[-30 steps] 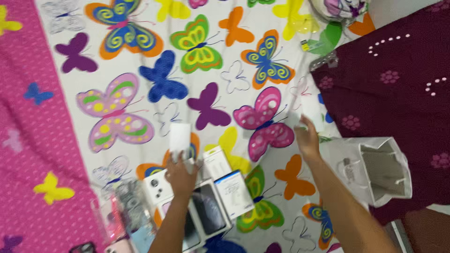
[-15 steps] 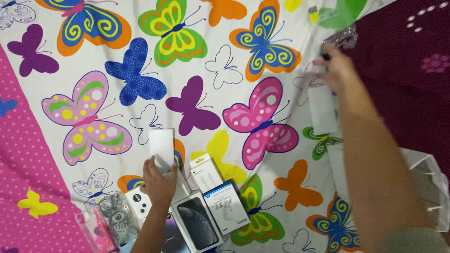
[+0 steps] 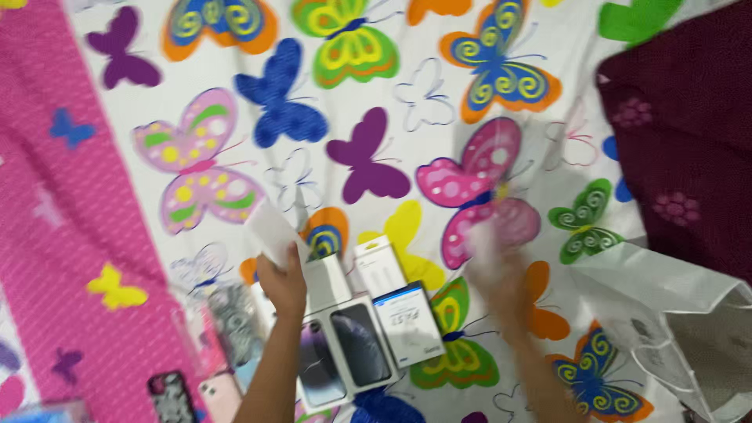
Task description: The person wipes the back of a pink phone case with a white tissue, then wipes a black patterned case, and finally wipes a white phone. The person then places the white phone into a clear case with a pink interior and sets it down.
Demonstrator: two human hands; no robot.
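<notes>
Bright even light, soft shadows; strong motion blur, right hand [image 3: 501, 286] smeared.

Left hand [image 3: 283, 283]: bare, no ring, watch or sleeve showing on the forearm. Right hand [image 3: 507, 286]: bare, blurred; forearm bare, no sleeve visible in frame.

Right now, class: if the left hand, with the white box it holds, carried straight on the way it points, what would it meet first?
The left hand points up and slightly left, holding a white box. The nearest thing in that line is the butterfly-print sheet, probably near the pink butterfly; no object shows in between, though depth is unclear.
</notes>
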